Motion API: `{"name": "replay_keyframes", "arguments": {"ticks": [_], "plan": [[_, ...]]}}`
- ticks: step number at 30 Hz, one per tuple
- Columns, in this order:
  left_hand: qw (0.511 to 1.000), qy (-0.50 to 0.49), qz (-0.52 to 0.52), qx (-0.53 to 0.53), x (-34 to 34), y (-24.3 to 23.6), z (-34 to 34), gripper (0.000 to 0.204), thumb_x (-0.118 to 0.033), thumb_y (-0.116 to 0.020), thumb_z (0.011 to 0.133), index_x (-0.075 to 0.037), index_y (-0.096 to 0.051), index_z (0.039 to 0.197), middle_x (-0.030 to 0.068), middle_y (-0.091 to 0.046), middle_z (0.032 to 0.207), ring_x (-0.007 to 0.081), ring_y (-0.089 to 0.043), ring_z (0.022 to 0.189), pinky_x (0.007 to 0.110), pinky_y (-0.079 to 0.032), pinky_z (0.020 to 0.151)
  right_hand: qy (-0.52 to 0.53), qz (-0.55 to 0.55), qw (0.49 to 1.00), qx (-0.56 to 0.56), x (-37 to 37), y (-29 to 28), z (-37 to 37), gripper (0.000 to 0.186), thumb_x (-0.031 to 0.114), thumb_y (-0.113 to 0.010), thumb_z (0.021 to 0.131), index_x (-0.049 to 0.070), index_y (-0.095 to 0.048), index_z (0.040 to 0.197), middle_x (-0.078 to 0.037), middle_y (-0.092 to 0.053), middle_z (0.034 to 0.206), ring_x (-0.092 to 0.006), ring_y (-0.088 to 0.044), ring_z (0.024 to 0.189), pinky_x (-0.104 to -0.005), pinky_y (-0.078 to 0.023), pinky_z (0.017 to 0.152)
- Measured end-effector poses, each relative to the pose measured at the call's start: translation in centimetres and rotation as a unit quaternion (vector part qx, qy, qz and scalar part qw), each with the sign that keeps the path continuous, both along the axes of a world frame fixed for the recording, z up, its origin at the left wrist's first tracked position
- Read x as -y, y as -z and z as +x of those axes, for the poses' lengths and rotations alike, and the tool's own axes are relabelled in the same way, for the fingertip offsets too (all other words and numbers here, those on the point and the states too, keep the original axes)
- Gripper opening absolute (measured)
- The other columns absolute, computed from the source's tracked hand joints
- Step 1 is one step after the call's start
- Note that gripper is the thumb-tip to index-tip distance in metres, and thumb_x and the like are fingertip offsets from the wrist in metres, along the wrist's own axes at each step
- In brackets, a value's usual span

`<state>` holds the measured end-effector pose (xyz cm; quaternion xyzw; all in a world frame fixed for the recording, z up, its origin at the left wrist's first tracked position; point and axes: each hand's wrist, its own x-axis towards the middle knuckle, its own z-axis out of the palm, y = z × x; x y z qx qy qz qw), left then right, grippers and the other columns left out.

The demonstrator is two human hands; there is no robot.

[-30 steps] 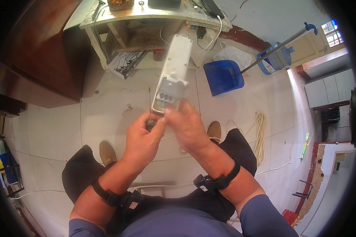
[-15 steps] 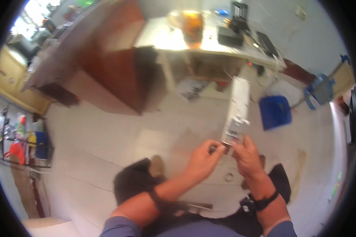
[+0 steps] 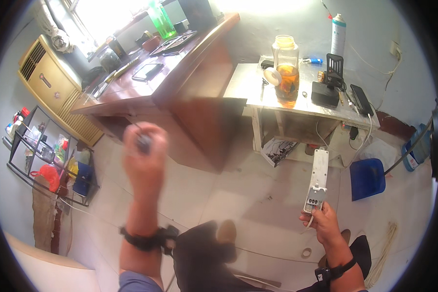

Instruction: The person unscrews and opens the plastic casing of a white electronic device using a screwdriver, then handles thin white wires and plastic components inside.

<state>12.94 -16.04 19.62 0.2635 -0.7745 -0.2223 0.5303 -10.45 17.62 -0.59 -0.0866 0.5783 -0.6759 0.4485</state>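
My left hand [image 3: 143,158], smeared by motion, is raised at centre-left over the wooden desk's front, closed on a screwdriver [image 3: 144,143] with a dark handle and thin shaft. My right hand [image 3: 326,225] grips the lower end of a long white power strip [image 3: 319,168], held upright at right. The strip's lower part is opened, showing a grey section with dark round spots and a white cable hanging below; the fingers hide part of that end.
A wooden desk [image 3: 194,107] with small items adjoins a white side table [image 3: 238,82] bearing a jar, charger and phone. A metal shelf rack [image 3: 14,170] stands left, an air conditioner [image 3: 48,82] behind it. At right are a blue dustpan [image 3: 367,180], water bottle [image 3: 410,160] and coiled cord [image 3: 384,250].
My hands have separated: the left, with the screwdriver, moved up and left; the right carried the strip rightward and lower. The view swung up and left, revealing the desk and rack.
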Motion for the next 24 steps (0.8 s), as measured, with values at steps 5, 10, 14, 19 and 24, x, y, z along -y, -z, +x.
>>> {"name": "replay_keyframes", "arguments": {"ticks": [5, 10, 14, 19, 24], "plan": [[0.983, -0.172, -0.051, 0.037, 7.6, -8.5, 0.1, 0.01, -0.011, -0.068, 0.089, -0.003, -0.067, 0.095, 0.0053, -0.065, 0.077, 0.0108, -0.059, 0.067, 0.027, -0.049, 0.063, -0.008, -0.012, 1.0, 0.016, 0.9, -0.3, 0.6, 0.035, 0.015, -0.058, 0.095, 0.0, -0.048, 0.124, -0.015, -0.068, 0.105, -0.0248, -0.072, 0.086, -0.0353, -0.058, 0.073], [0.969, -0.153, -0.045, 0.19, 10.2, -10.5, -1.8, 0.018, -0.017, -0.069, 0.086, -0.001, -0.069, 0.095, 0.0092, -0.07, 0.073, 0.0157, -0.063, 0.059, 0.03, -0.05, 0.063, -0.006, -0.009, 1.0, 0.022, 0.8, -0.3, 0.4, 0.035, 0.015, -0.058, 0.094, 0.0, -0.048, 0.124, -0.015, -0.068, 0.105, -0.0249, -0.072, 0.087, -0.035, -0.059, 0.073], [0.964, -0.152, -0.058, 0.212, 10.6, -10.5, -2.8, 0.014, -0.013, -0.074, 0.087, -0.002, -0.07, 0.095, 0.0, -0.062, 0.068, 0.004, -0.054, 0.06, 0.024, -0.043, 0.053, -0.006, -0.016, 1.0, 0.024, 0.2, -0.1, 0.2, 0.034, 0.015, -0.058, 0.094, 0.0, -0.049, 0.124, -0.015, -0.068, 0.105, -0.0249, -0.072, 0.087, -0.0348, -0.059, 0.073], [0.964, -0.132, -0.036, 0.226, 10.8, -10.4, -3.4, 0.015, -0.013, -0.074, 0.086, -0.002, -0.069, 0.096, -0.0002, -0.063, 0.069, 0.0036, -0.056, 0.062, 0.024, -0.044, 0.054, -0.008, -0.012, 1.0, 0.022, 0.2, -0.5, 0.2, 0.034, 0.015, -0.058, 0.094, 0.0, -0.049, 0.123, -0.015, -0.068, 0.106, -0.0249, -0.072, 0.088, -0.0347, -0.059, 0.073], [0.965, -0.122, -0.055, 0.227, 12.2, -10.3, -3.1, 0.016, -0.009, -0.074, 0.085, -0.002, -0.068, 0.098, -0.0008, -0.065, 0.072, 0.0039, -0.054, 0.061, 0.022, -0.046, 0.056, -0.016, -0.005, 1.0, 0.022, 0.4, -1.2, 0.3, 0.033, 0.015, -0.058, 0.095, -0.001, -0.049, 0.123, -0.015, -0.067, 0.106, -0.0252, -0.072, 0.089, -0.0348, -0.059, 0.075]]}}
